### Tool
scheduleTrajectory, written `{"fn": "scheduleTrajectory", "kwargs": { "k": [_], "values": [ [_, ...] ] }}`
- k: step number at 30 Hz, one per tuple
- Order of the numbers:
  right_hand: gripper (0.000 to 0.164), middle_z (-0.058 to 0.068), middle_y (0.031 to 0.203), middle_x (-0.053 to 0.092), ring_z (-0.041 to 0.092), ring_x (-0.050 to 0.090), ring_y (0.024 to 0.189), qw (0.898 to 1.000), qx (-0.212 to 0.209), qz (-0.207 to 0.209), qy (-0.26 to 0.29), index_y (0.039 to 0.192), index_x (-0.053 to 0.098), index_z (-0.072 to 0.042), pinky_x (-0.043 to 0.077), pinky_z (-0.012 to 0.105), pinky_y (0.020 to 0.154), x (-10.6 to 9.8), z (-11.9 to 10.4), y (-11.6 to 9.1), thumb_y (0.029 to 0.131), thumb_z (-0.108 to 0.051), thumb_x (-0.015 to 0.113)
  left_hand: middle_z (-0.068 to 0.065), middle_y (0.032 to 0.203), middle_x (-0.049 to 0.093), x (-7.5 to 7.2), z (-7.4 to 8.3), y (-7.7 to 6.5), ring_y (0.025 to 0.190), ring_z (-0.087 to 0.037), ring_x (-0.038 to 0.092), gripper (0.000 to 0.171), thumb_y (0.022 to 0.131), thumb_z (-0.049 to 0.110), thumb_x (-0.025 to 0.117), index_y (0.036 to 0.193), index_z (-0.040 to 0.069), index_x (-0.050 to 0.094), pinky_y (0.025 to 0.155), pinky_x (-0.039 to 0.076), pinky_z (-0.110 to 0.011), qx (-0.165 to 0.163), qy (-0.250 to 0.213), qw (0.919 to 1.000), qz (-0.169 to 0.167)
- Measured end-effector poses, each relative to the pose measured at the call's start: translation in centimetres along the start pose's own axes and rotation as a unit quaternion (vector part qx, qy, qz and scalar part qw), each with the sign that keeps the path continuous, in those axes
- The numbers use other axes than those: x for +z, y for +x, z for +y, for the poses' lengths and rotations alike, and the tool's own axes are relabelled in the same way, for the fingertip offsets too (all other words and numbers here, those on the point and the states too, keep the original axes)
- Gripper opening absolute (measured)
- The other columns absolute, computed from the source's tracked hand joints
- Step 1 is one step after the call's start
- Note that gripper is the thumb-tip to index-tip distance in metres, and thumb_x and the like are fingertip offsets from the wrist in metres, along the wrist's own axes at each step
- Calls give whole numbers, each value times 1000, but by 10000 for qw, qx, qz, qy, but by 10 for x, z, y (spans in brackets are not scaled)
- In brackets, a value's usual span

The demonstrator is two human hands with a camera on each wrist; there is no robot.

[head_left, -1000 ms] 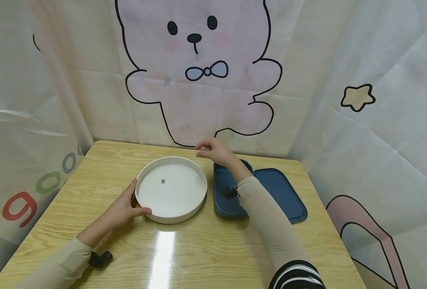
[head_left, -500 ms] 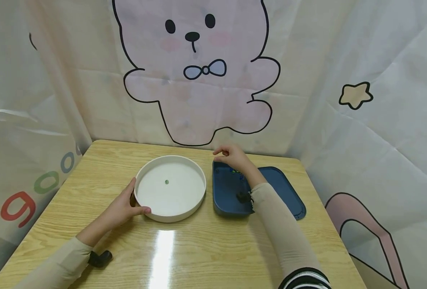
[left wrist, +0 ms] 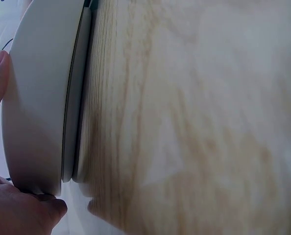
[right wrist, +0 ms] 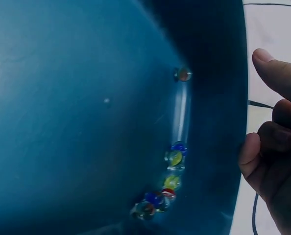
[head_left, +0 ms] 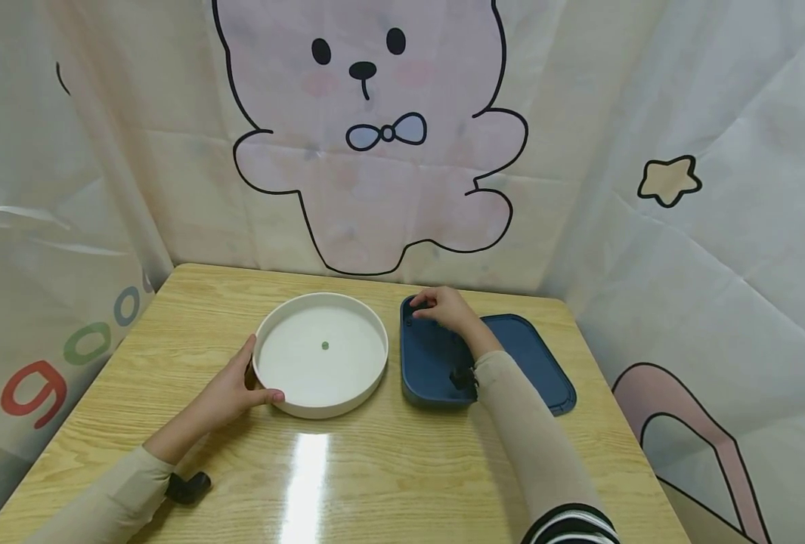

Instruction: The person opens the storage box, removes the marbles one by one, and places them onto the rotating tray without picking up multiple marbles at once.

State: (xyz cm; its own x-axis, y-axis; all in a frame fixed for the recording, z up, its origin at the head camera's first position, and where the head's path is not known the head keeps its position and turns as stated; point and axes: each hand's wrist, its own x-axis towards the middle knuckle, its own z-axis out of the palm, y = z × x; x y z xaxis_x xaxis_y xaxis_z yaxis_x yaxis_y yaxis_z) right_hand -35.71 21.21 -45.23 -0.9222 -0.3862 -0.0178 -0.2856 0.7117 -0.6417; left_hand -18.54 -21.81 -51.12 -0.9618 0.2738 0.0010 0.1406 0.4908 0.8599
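Observation:
My left hand (head_left: pixel 228 389) grips the side of a round white tray (head_left: pixel 317 412), its thumb along the near edge. In the left wrist view fingers (left wrist: pixel 30 210) curl against the tray's outer wall. A single small green marble (head_left: pixel 325 345) lies on the tray floor. Over the far end of a dark blue box (head_left: pixel 432 359) hovers my right hand (head_left: pixel 453 313), thumb and forefinger apart and nothing between them. Several glass marbles (right wrist: pixel 174 157) lie along one wall inside the box, most of them bunched near a corner in the right wrist view.
A flat dark blue lid (head_left: pixel 545 374) lies right of the box, partly behind the right sleeve. The wooden table (head_left: pixel 375 468) ends at a printed cloth backdrop (head_left: pixel 375 189), with more cloth at both sides.
My right hand has moved right and back toward me, from beyond the tray and box to above the box. The green marble has rolled rightward in the tray. My left hand keeps its grip.

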Motion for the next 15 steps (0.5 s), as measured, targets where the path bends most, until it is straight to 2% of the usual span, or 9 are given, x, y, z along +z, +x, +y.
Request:
{"fn": "scheduleTrajectory", "kwargs": {
  "k": [4, 8, 15],
  "values": [
    [21, 1, 73, 46, 18, 43, 68, 9998, 80, -118, -108, 111, 79, -20, 37, 30, 63, 5, 5, 4, 91, -22, 81, -24, 170, 6, 0, 0, 0, 154, -49, 13, 134, 78, 38, 90, 165, 9, -9, 119, 17, -69, 70, -56, 10000, 17],
    [22, 0, 69, 45, 17, 42, 63, 9994, 194, -244, -169, 112, 79, -21, 37, 30, 60, 10, 10, 7, 90, -23, 82, -23, 170, 7, 0, 0, 0, 154, -48, 13, 134, 78, 36, 90, 165, 10, -8, 120, 17, -68, 106, -119, 9999, 14],
    [24, -2, 65, 46, 15, 42, 61, 9971, 260, -422, -573, 112, 80, -21, 39, 29, 61, 19, 17, 11, 88, -23, 83, -25, 170, 6, 1, 1, 0, 154, -49, 14, 133, 79, 32, 90, 164, 7, -8, 119, 18, -69, 88, -124, 9999, 33]
  ]
}}
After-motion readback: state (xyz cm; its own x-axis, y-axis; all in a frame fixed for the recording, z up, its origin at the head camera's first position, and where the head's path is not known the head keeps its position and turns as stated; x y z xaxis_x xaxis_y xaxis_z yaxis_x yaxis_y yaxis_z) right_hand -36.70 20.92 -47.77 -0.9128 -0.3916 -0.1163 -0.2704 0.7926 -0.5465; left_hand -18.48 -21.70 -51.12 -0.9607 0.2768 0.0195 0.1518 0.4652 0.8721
